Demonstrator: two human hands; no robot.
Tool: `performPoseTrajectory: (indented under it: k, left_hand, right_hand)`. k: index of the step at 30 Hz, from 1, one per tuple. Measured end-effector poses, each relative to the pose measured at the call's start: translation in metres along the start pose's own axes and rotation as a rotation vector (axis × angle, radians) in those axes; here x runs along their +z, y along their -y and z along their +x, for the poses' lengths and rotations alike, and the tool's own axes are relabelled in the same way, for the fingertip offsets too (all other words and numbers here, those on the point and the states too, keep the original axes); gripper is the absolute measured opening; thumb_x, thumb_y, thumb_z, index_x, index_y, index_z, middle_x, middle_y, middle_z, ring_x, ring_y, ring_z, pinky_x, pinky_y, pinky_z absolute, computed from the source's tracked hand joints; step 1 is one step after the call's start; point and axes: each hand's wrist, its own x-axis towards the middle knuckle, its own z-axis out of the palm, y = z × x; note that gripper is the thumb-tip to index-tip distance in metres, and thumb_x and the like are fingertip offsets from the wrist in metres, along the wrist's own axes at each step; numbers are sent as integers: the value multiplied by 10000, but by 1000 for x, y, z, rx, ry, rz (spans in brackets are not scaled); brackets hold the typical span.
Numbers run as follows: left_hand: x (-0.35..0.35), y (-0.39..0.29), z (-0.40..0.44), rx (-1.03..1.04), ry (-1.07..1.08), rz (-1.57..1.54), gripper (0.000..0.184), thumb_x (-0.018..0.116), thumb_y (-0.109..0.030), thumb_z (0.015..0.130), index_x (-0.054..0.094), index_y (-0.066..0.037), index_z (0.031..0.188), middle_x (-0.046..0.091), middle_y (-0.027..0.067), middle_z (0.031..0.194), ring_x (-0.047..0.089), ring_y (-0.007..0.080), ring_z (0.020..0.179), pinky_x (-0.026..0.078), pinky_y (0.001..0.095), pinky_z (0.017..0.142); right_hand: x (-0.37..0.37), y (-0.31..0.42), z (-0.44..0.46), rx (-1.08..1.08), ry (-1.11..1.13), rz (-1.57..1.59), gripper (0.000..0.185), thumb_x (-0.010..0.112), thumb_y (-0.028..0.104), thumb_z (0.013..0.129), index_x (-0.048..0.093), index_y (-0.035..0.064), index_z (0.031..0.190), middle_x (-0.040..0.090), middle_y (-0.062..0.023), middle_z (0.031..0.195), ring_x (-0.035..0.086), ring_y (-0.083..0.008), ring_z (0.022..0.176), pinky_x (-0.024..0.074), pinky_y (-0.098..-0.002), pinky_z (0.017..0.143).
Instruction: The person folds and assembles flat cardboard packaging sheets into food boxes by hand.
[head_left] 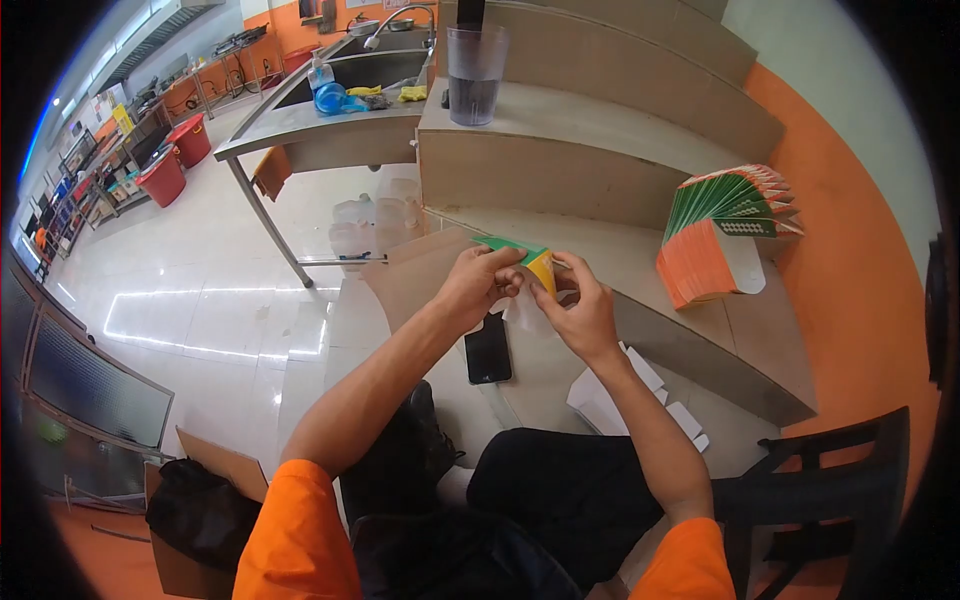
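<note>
Between my two hands is a small green and yellow paper box (pixel 541 268), its folded edges partly hidden by my fingers. My left hand (pixel 478 286) is closed on its left side, thumb along the green panel. On the other side, my right hand (pixel 582 308) grips the yellow part with thumb and fingers. A black phone (pixel 488 350) lies below my hands. To the right, a fanned stack of orange and green paper boxes (pixel 705 250) stands on a step, nested in one another. White flat carton pieces (pixel 655 385) lie on the floor beside my right forearm.
Tiled steps (pixel 560 175) rise ahead, with a clear plastic pitcher (pixel 475 85) on one. A metal sink (pixel 375 75) stands at the back left, plastic jugs (pixel 380 215) beneath it. A black chair (pixel 830 480) is at right; an open cardboard box (pixel 240 462) holds a black bag.
</note>
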Motion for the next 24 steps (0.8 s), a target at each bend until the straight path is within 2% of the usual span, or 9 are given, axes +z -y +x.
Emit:
performPoseTrajectory:
  k: [3, 7, 10, 11, 15, 18, 19, 22, 24]
  left_hand:
    - [13, -3, -3, -42, 27, 59, 260, 615, -181, 858, 543, 30, 990, 597, 65, 846, 593, 142, 686, 462, 250, 575]
    - [12, 23, -12, 316, 293, 1095, 306, 693, -224, 774, 600, -26, 987, 629, 87, 906, 619, 183, 785, 496, 308, 654]
    - [21, 38, -18, 506, 341, 1349, 225, 666, -156, 780, 621, -28, 960, 637, 103, 893, 614, 167, 811, 495, 312, 659]
    - [22, 40, -14, 498, 335, 1332, 180, 637, -93, 785, 638, -16, 947, 647, 124, 844, 622, 163, 782, 498, 306, 651]
    - [17, 29, 0, 409, 85, 968, 175, 610, -124, 823, 654, 27, 902, 657, 155, 755, 632, 175, 641, 493, 302, 577]
    - [4, 19, 7, 275, 18, 592, 276, 522, -179, 900, 619, 70, 967, 652, 106, 794, 624, 177, 665, 511, 311, 583]
    - [-1, 15, 7, 177, 86, 464, 339, 484, -228, 935, 569, 75, 1061, 642, 107, 888, 626, 162, 742, 508, 270, 661]
    - [5, 12, 1, 142, 20, 322, 335, 460, -220, 947, 563, 76, 1066, 630, 120, 924, 620, 164, 765, 500, 262, 660]
    - [3, 12, 5, 146, 71, 336, 277, 476, -159, 939, 561, 73, 1065, 616, 134, 948, 630, 181, 830, 523, 287, 729]
  right_hand:
    - [-1, -6, 2, 100, -69, 54, 420, 705, 236, 776, 537, -7, 1074, 659, -141, 752, 646, -189, 654, 495, -291, 605]
    - [-9, -21, 7, 351, -143, 60, 451, 666, 345, 812, 541, -23, 1041, 641, -135, 691, 610, -152, 629, 466, -265, 579]
    - [-12, -14, 8, 495, -129, 93, 480, 641, 406, 829, 542, -25, 1017, 628, -135, 699, 587, -149, 634, 472, -283, 586]
    - [-10, -15, 8, 520, -125, 138, 482, 641, 411, 829, 542, -22, 1014, 628, -132, 712, 585, -150, 636, 476, -291, 593]
    - [-7, -17, 7, 545, -67, 444, 475, 652, 414, 822, 540, -10, 1006, 633, -121, 806, 596, -166, 687, 493, -317, 641]
    - [-2, -16, 3, 140, -25, 143, 417, 683, 344, 806, 542, 4, 1002, 631, -114, 853, 606, -194, 724, 496, -317, 670]
    - [-1, -14, 1, 76, 6, 65, 402, 693, 316, 794, 543, 7, 1002, 630, -118, 867, 611, -205, 744, 497, -319, 677]
    - [-1, -2, -2, -97, 33, -126, 349, 706, 226, 768, 545, 12, 992, 628, -130, 889, 627, -232, 781, 501, -326, 688]
    - [0, -2, -3, -174, -25, -196, 292, 690, 157, 765, 549, 8, 972, 629, -134, 877, 637, -243, 777, 505, -333, 682]
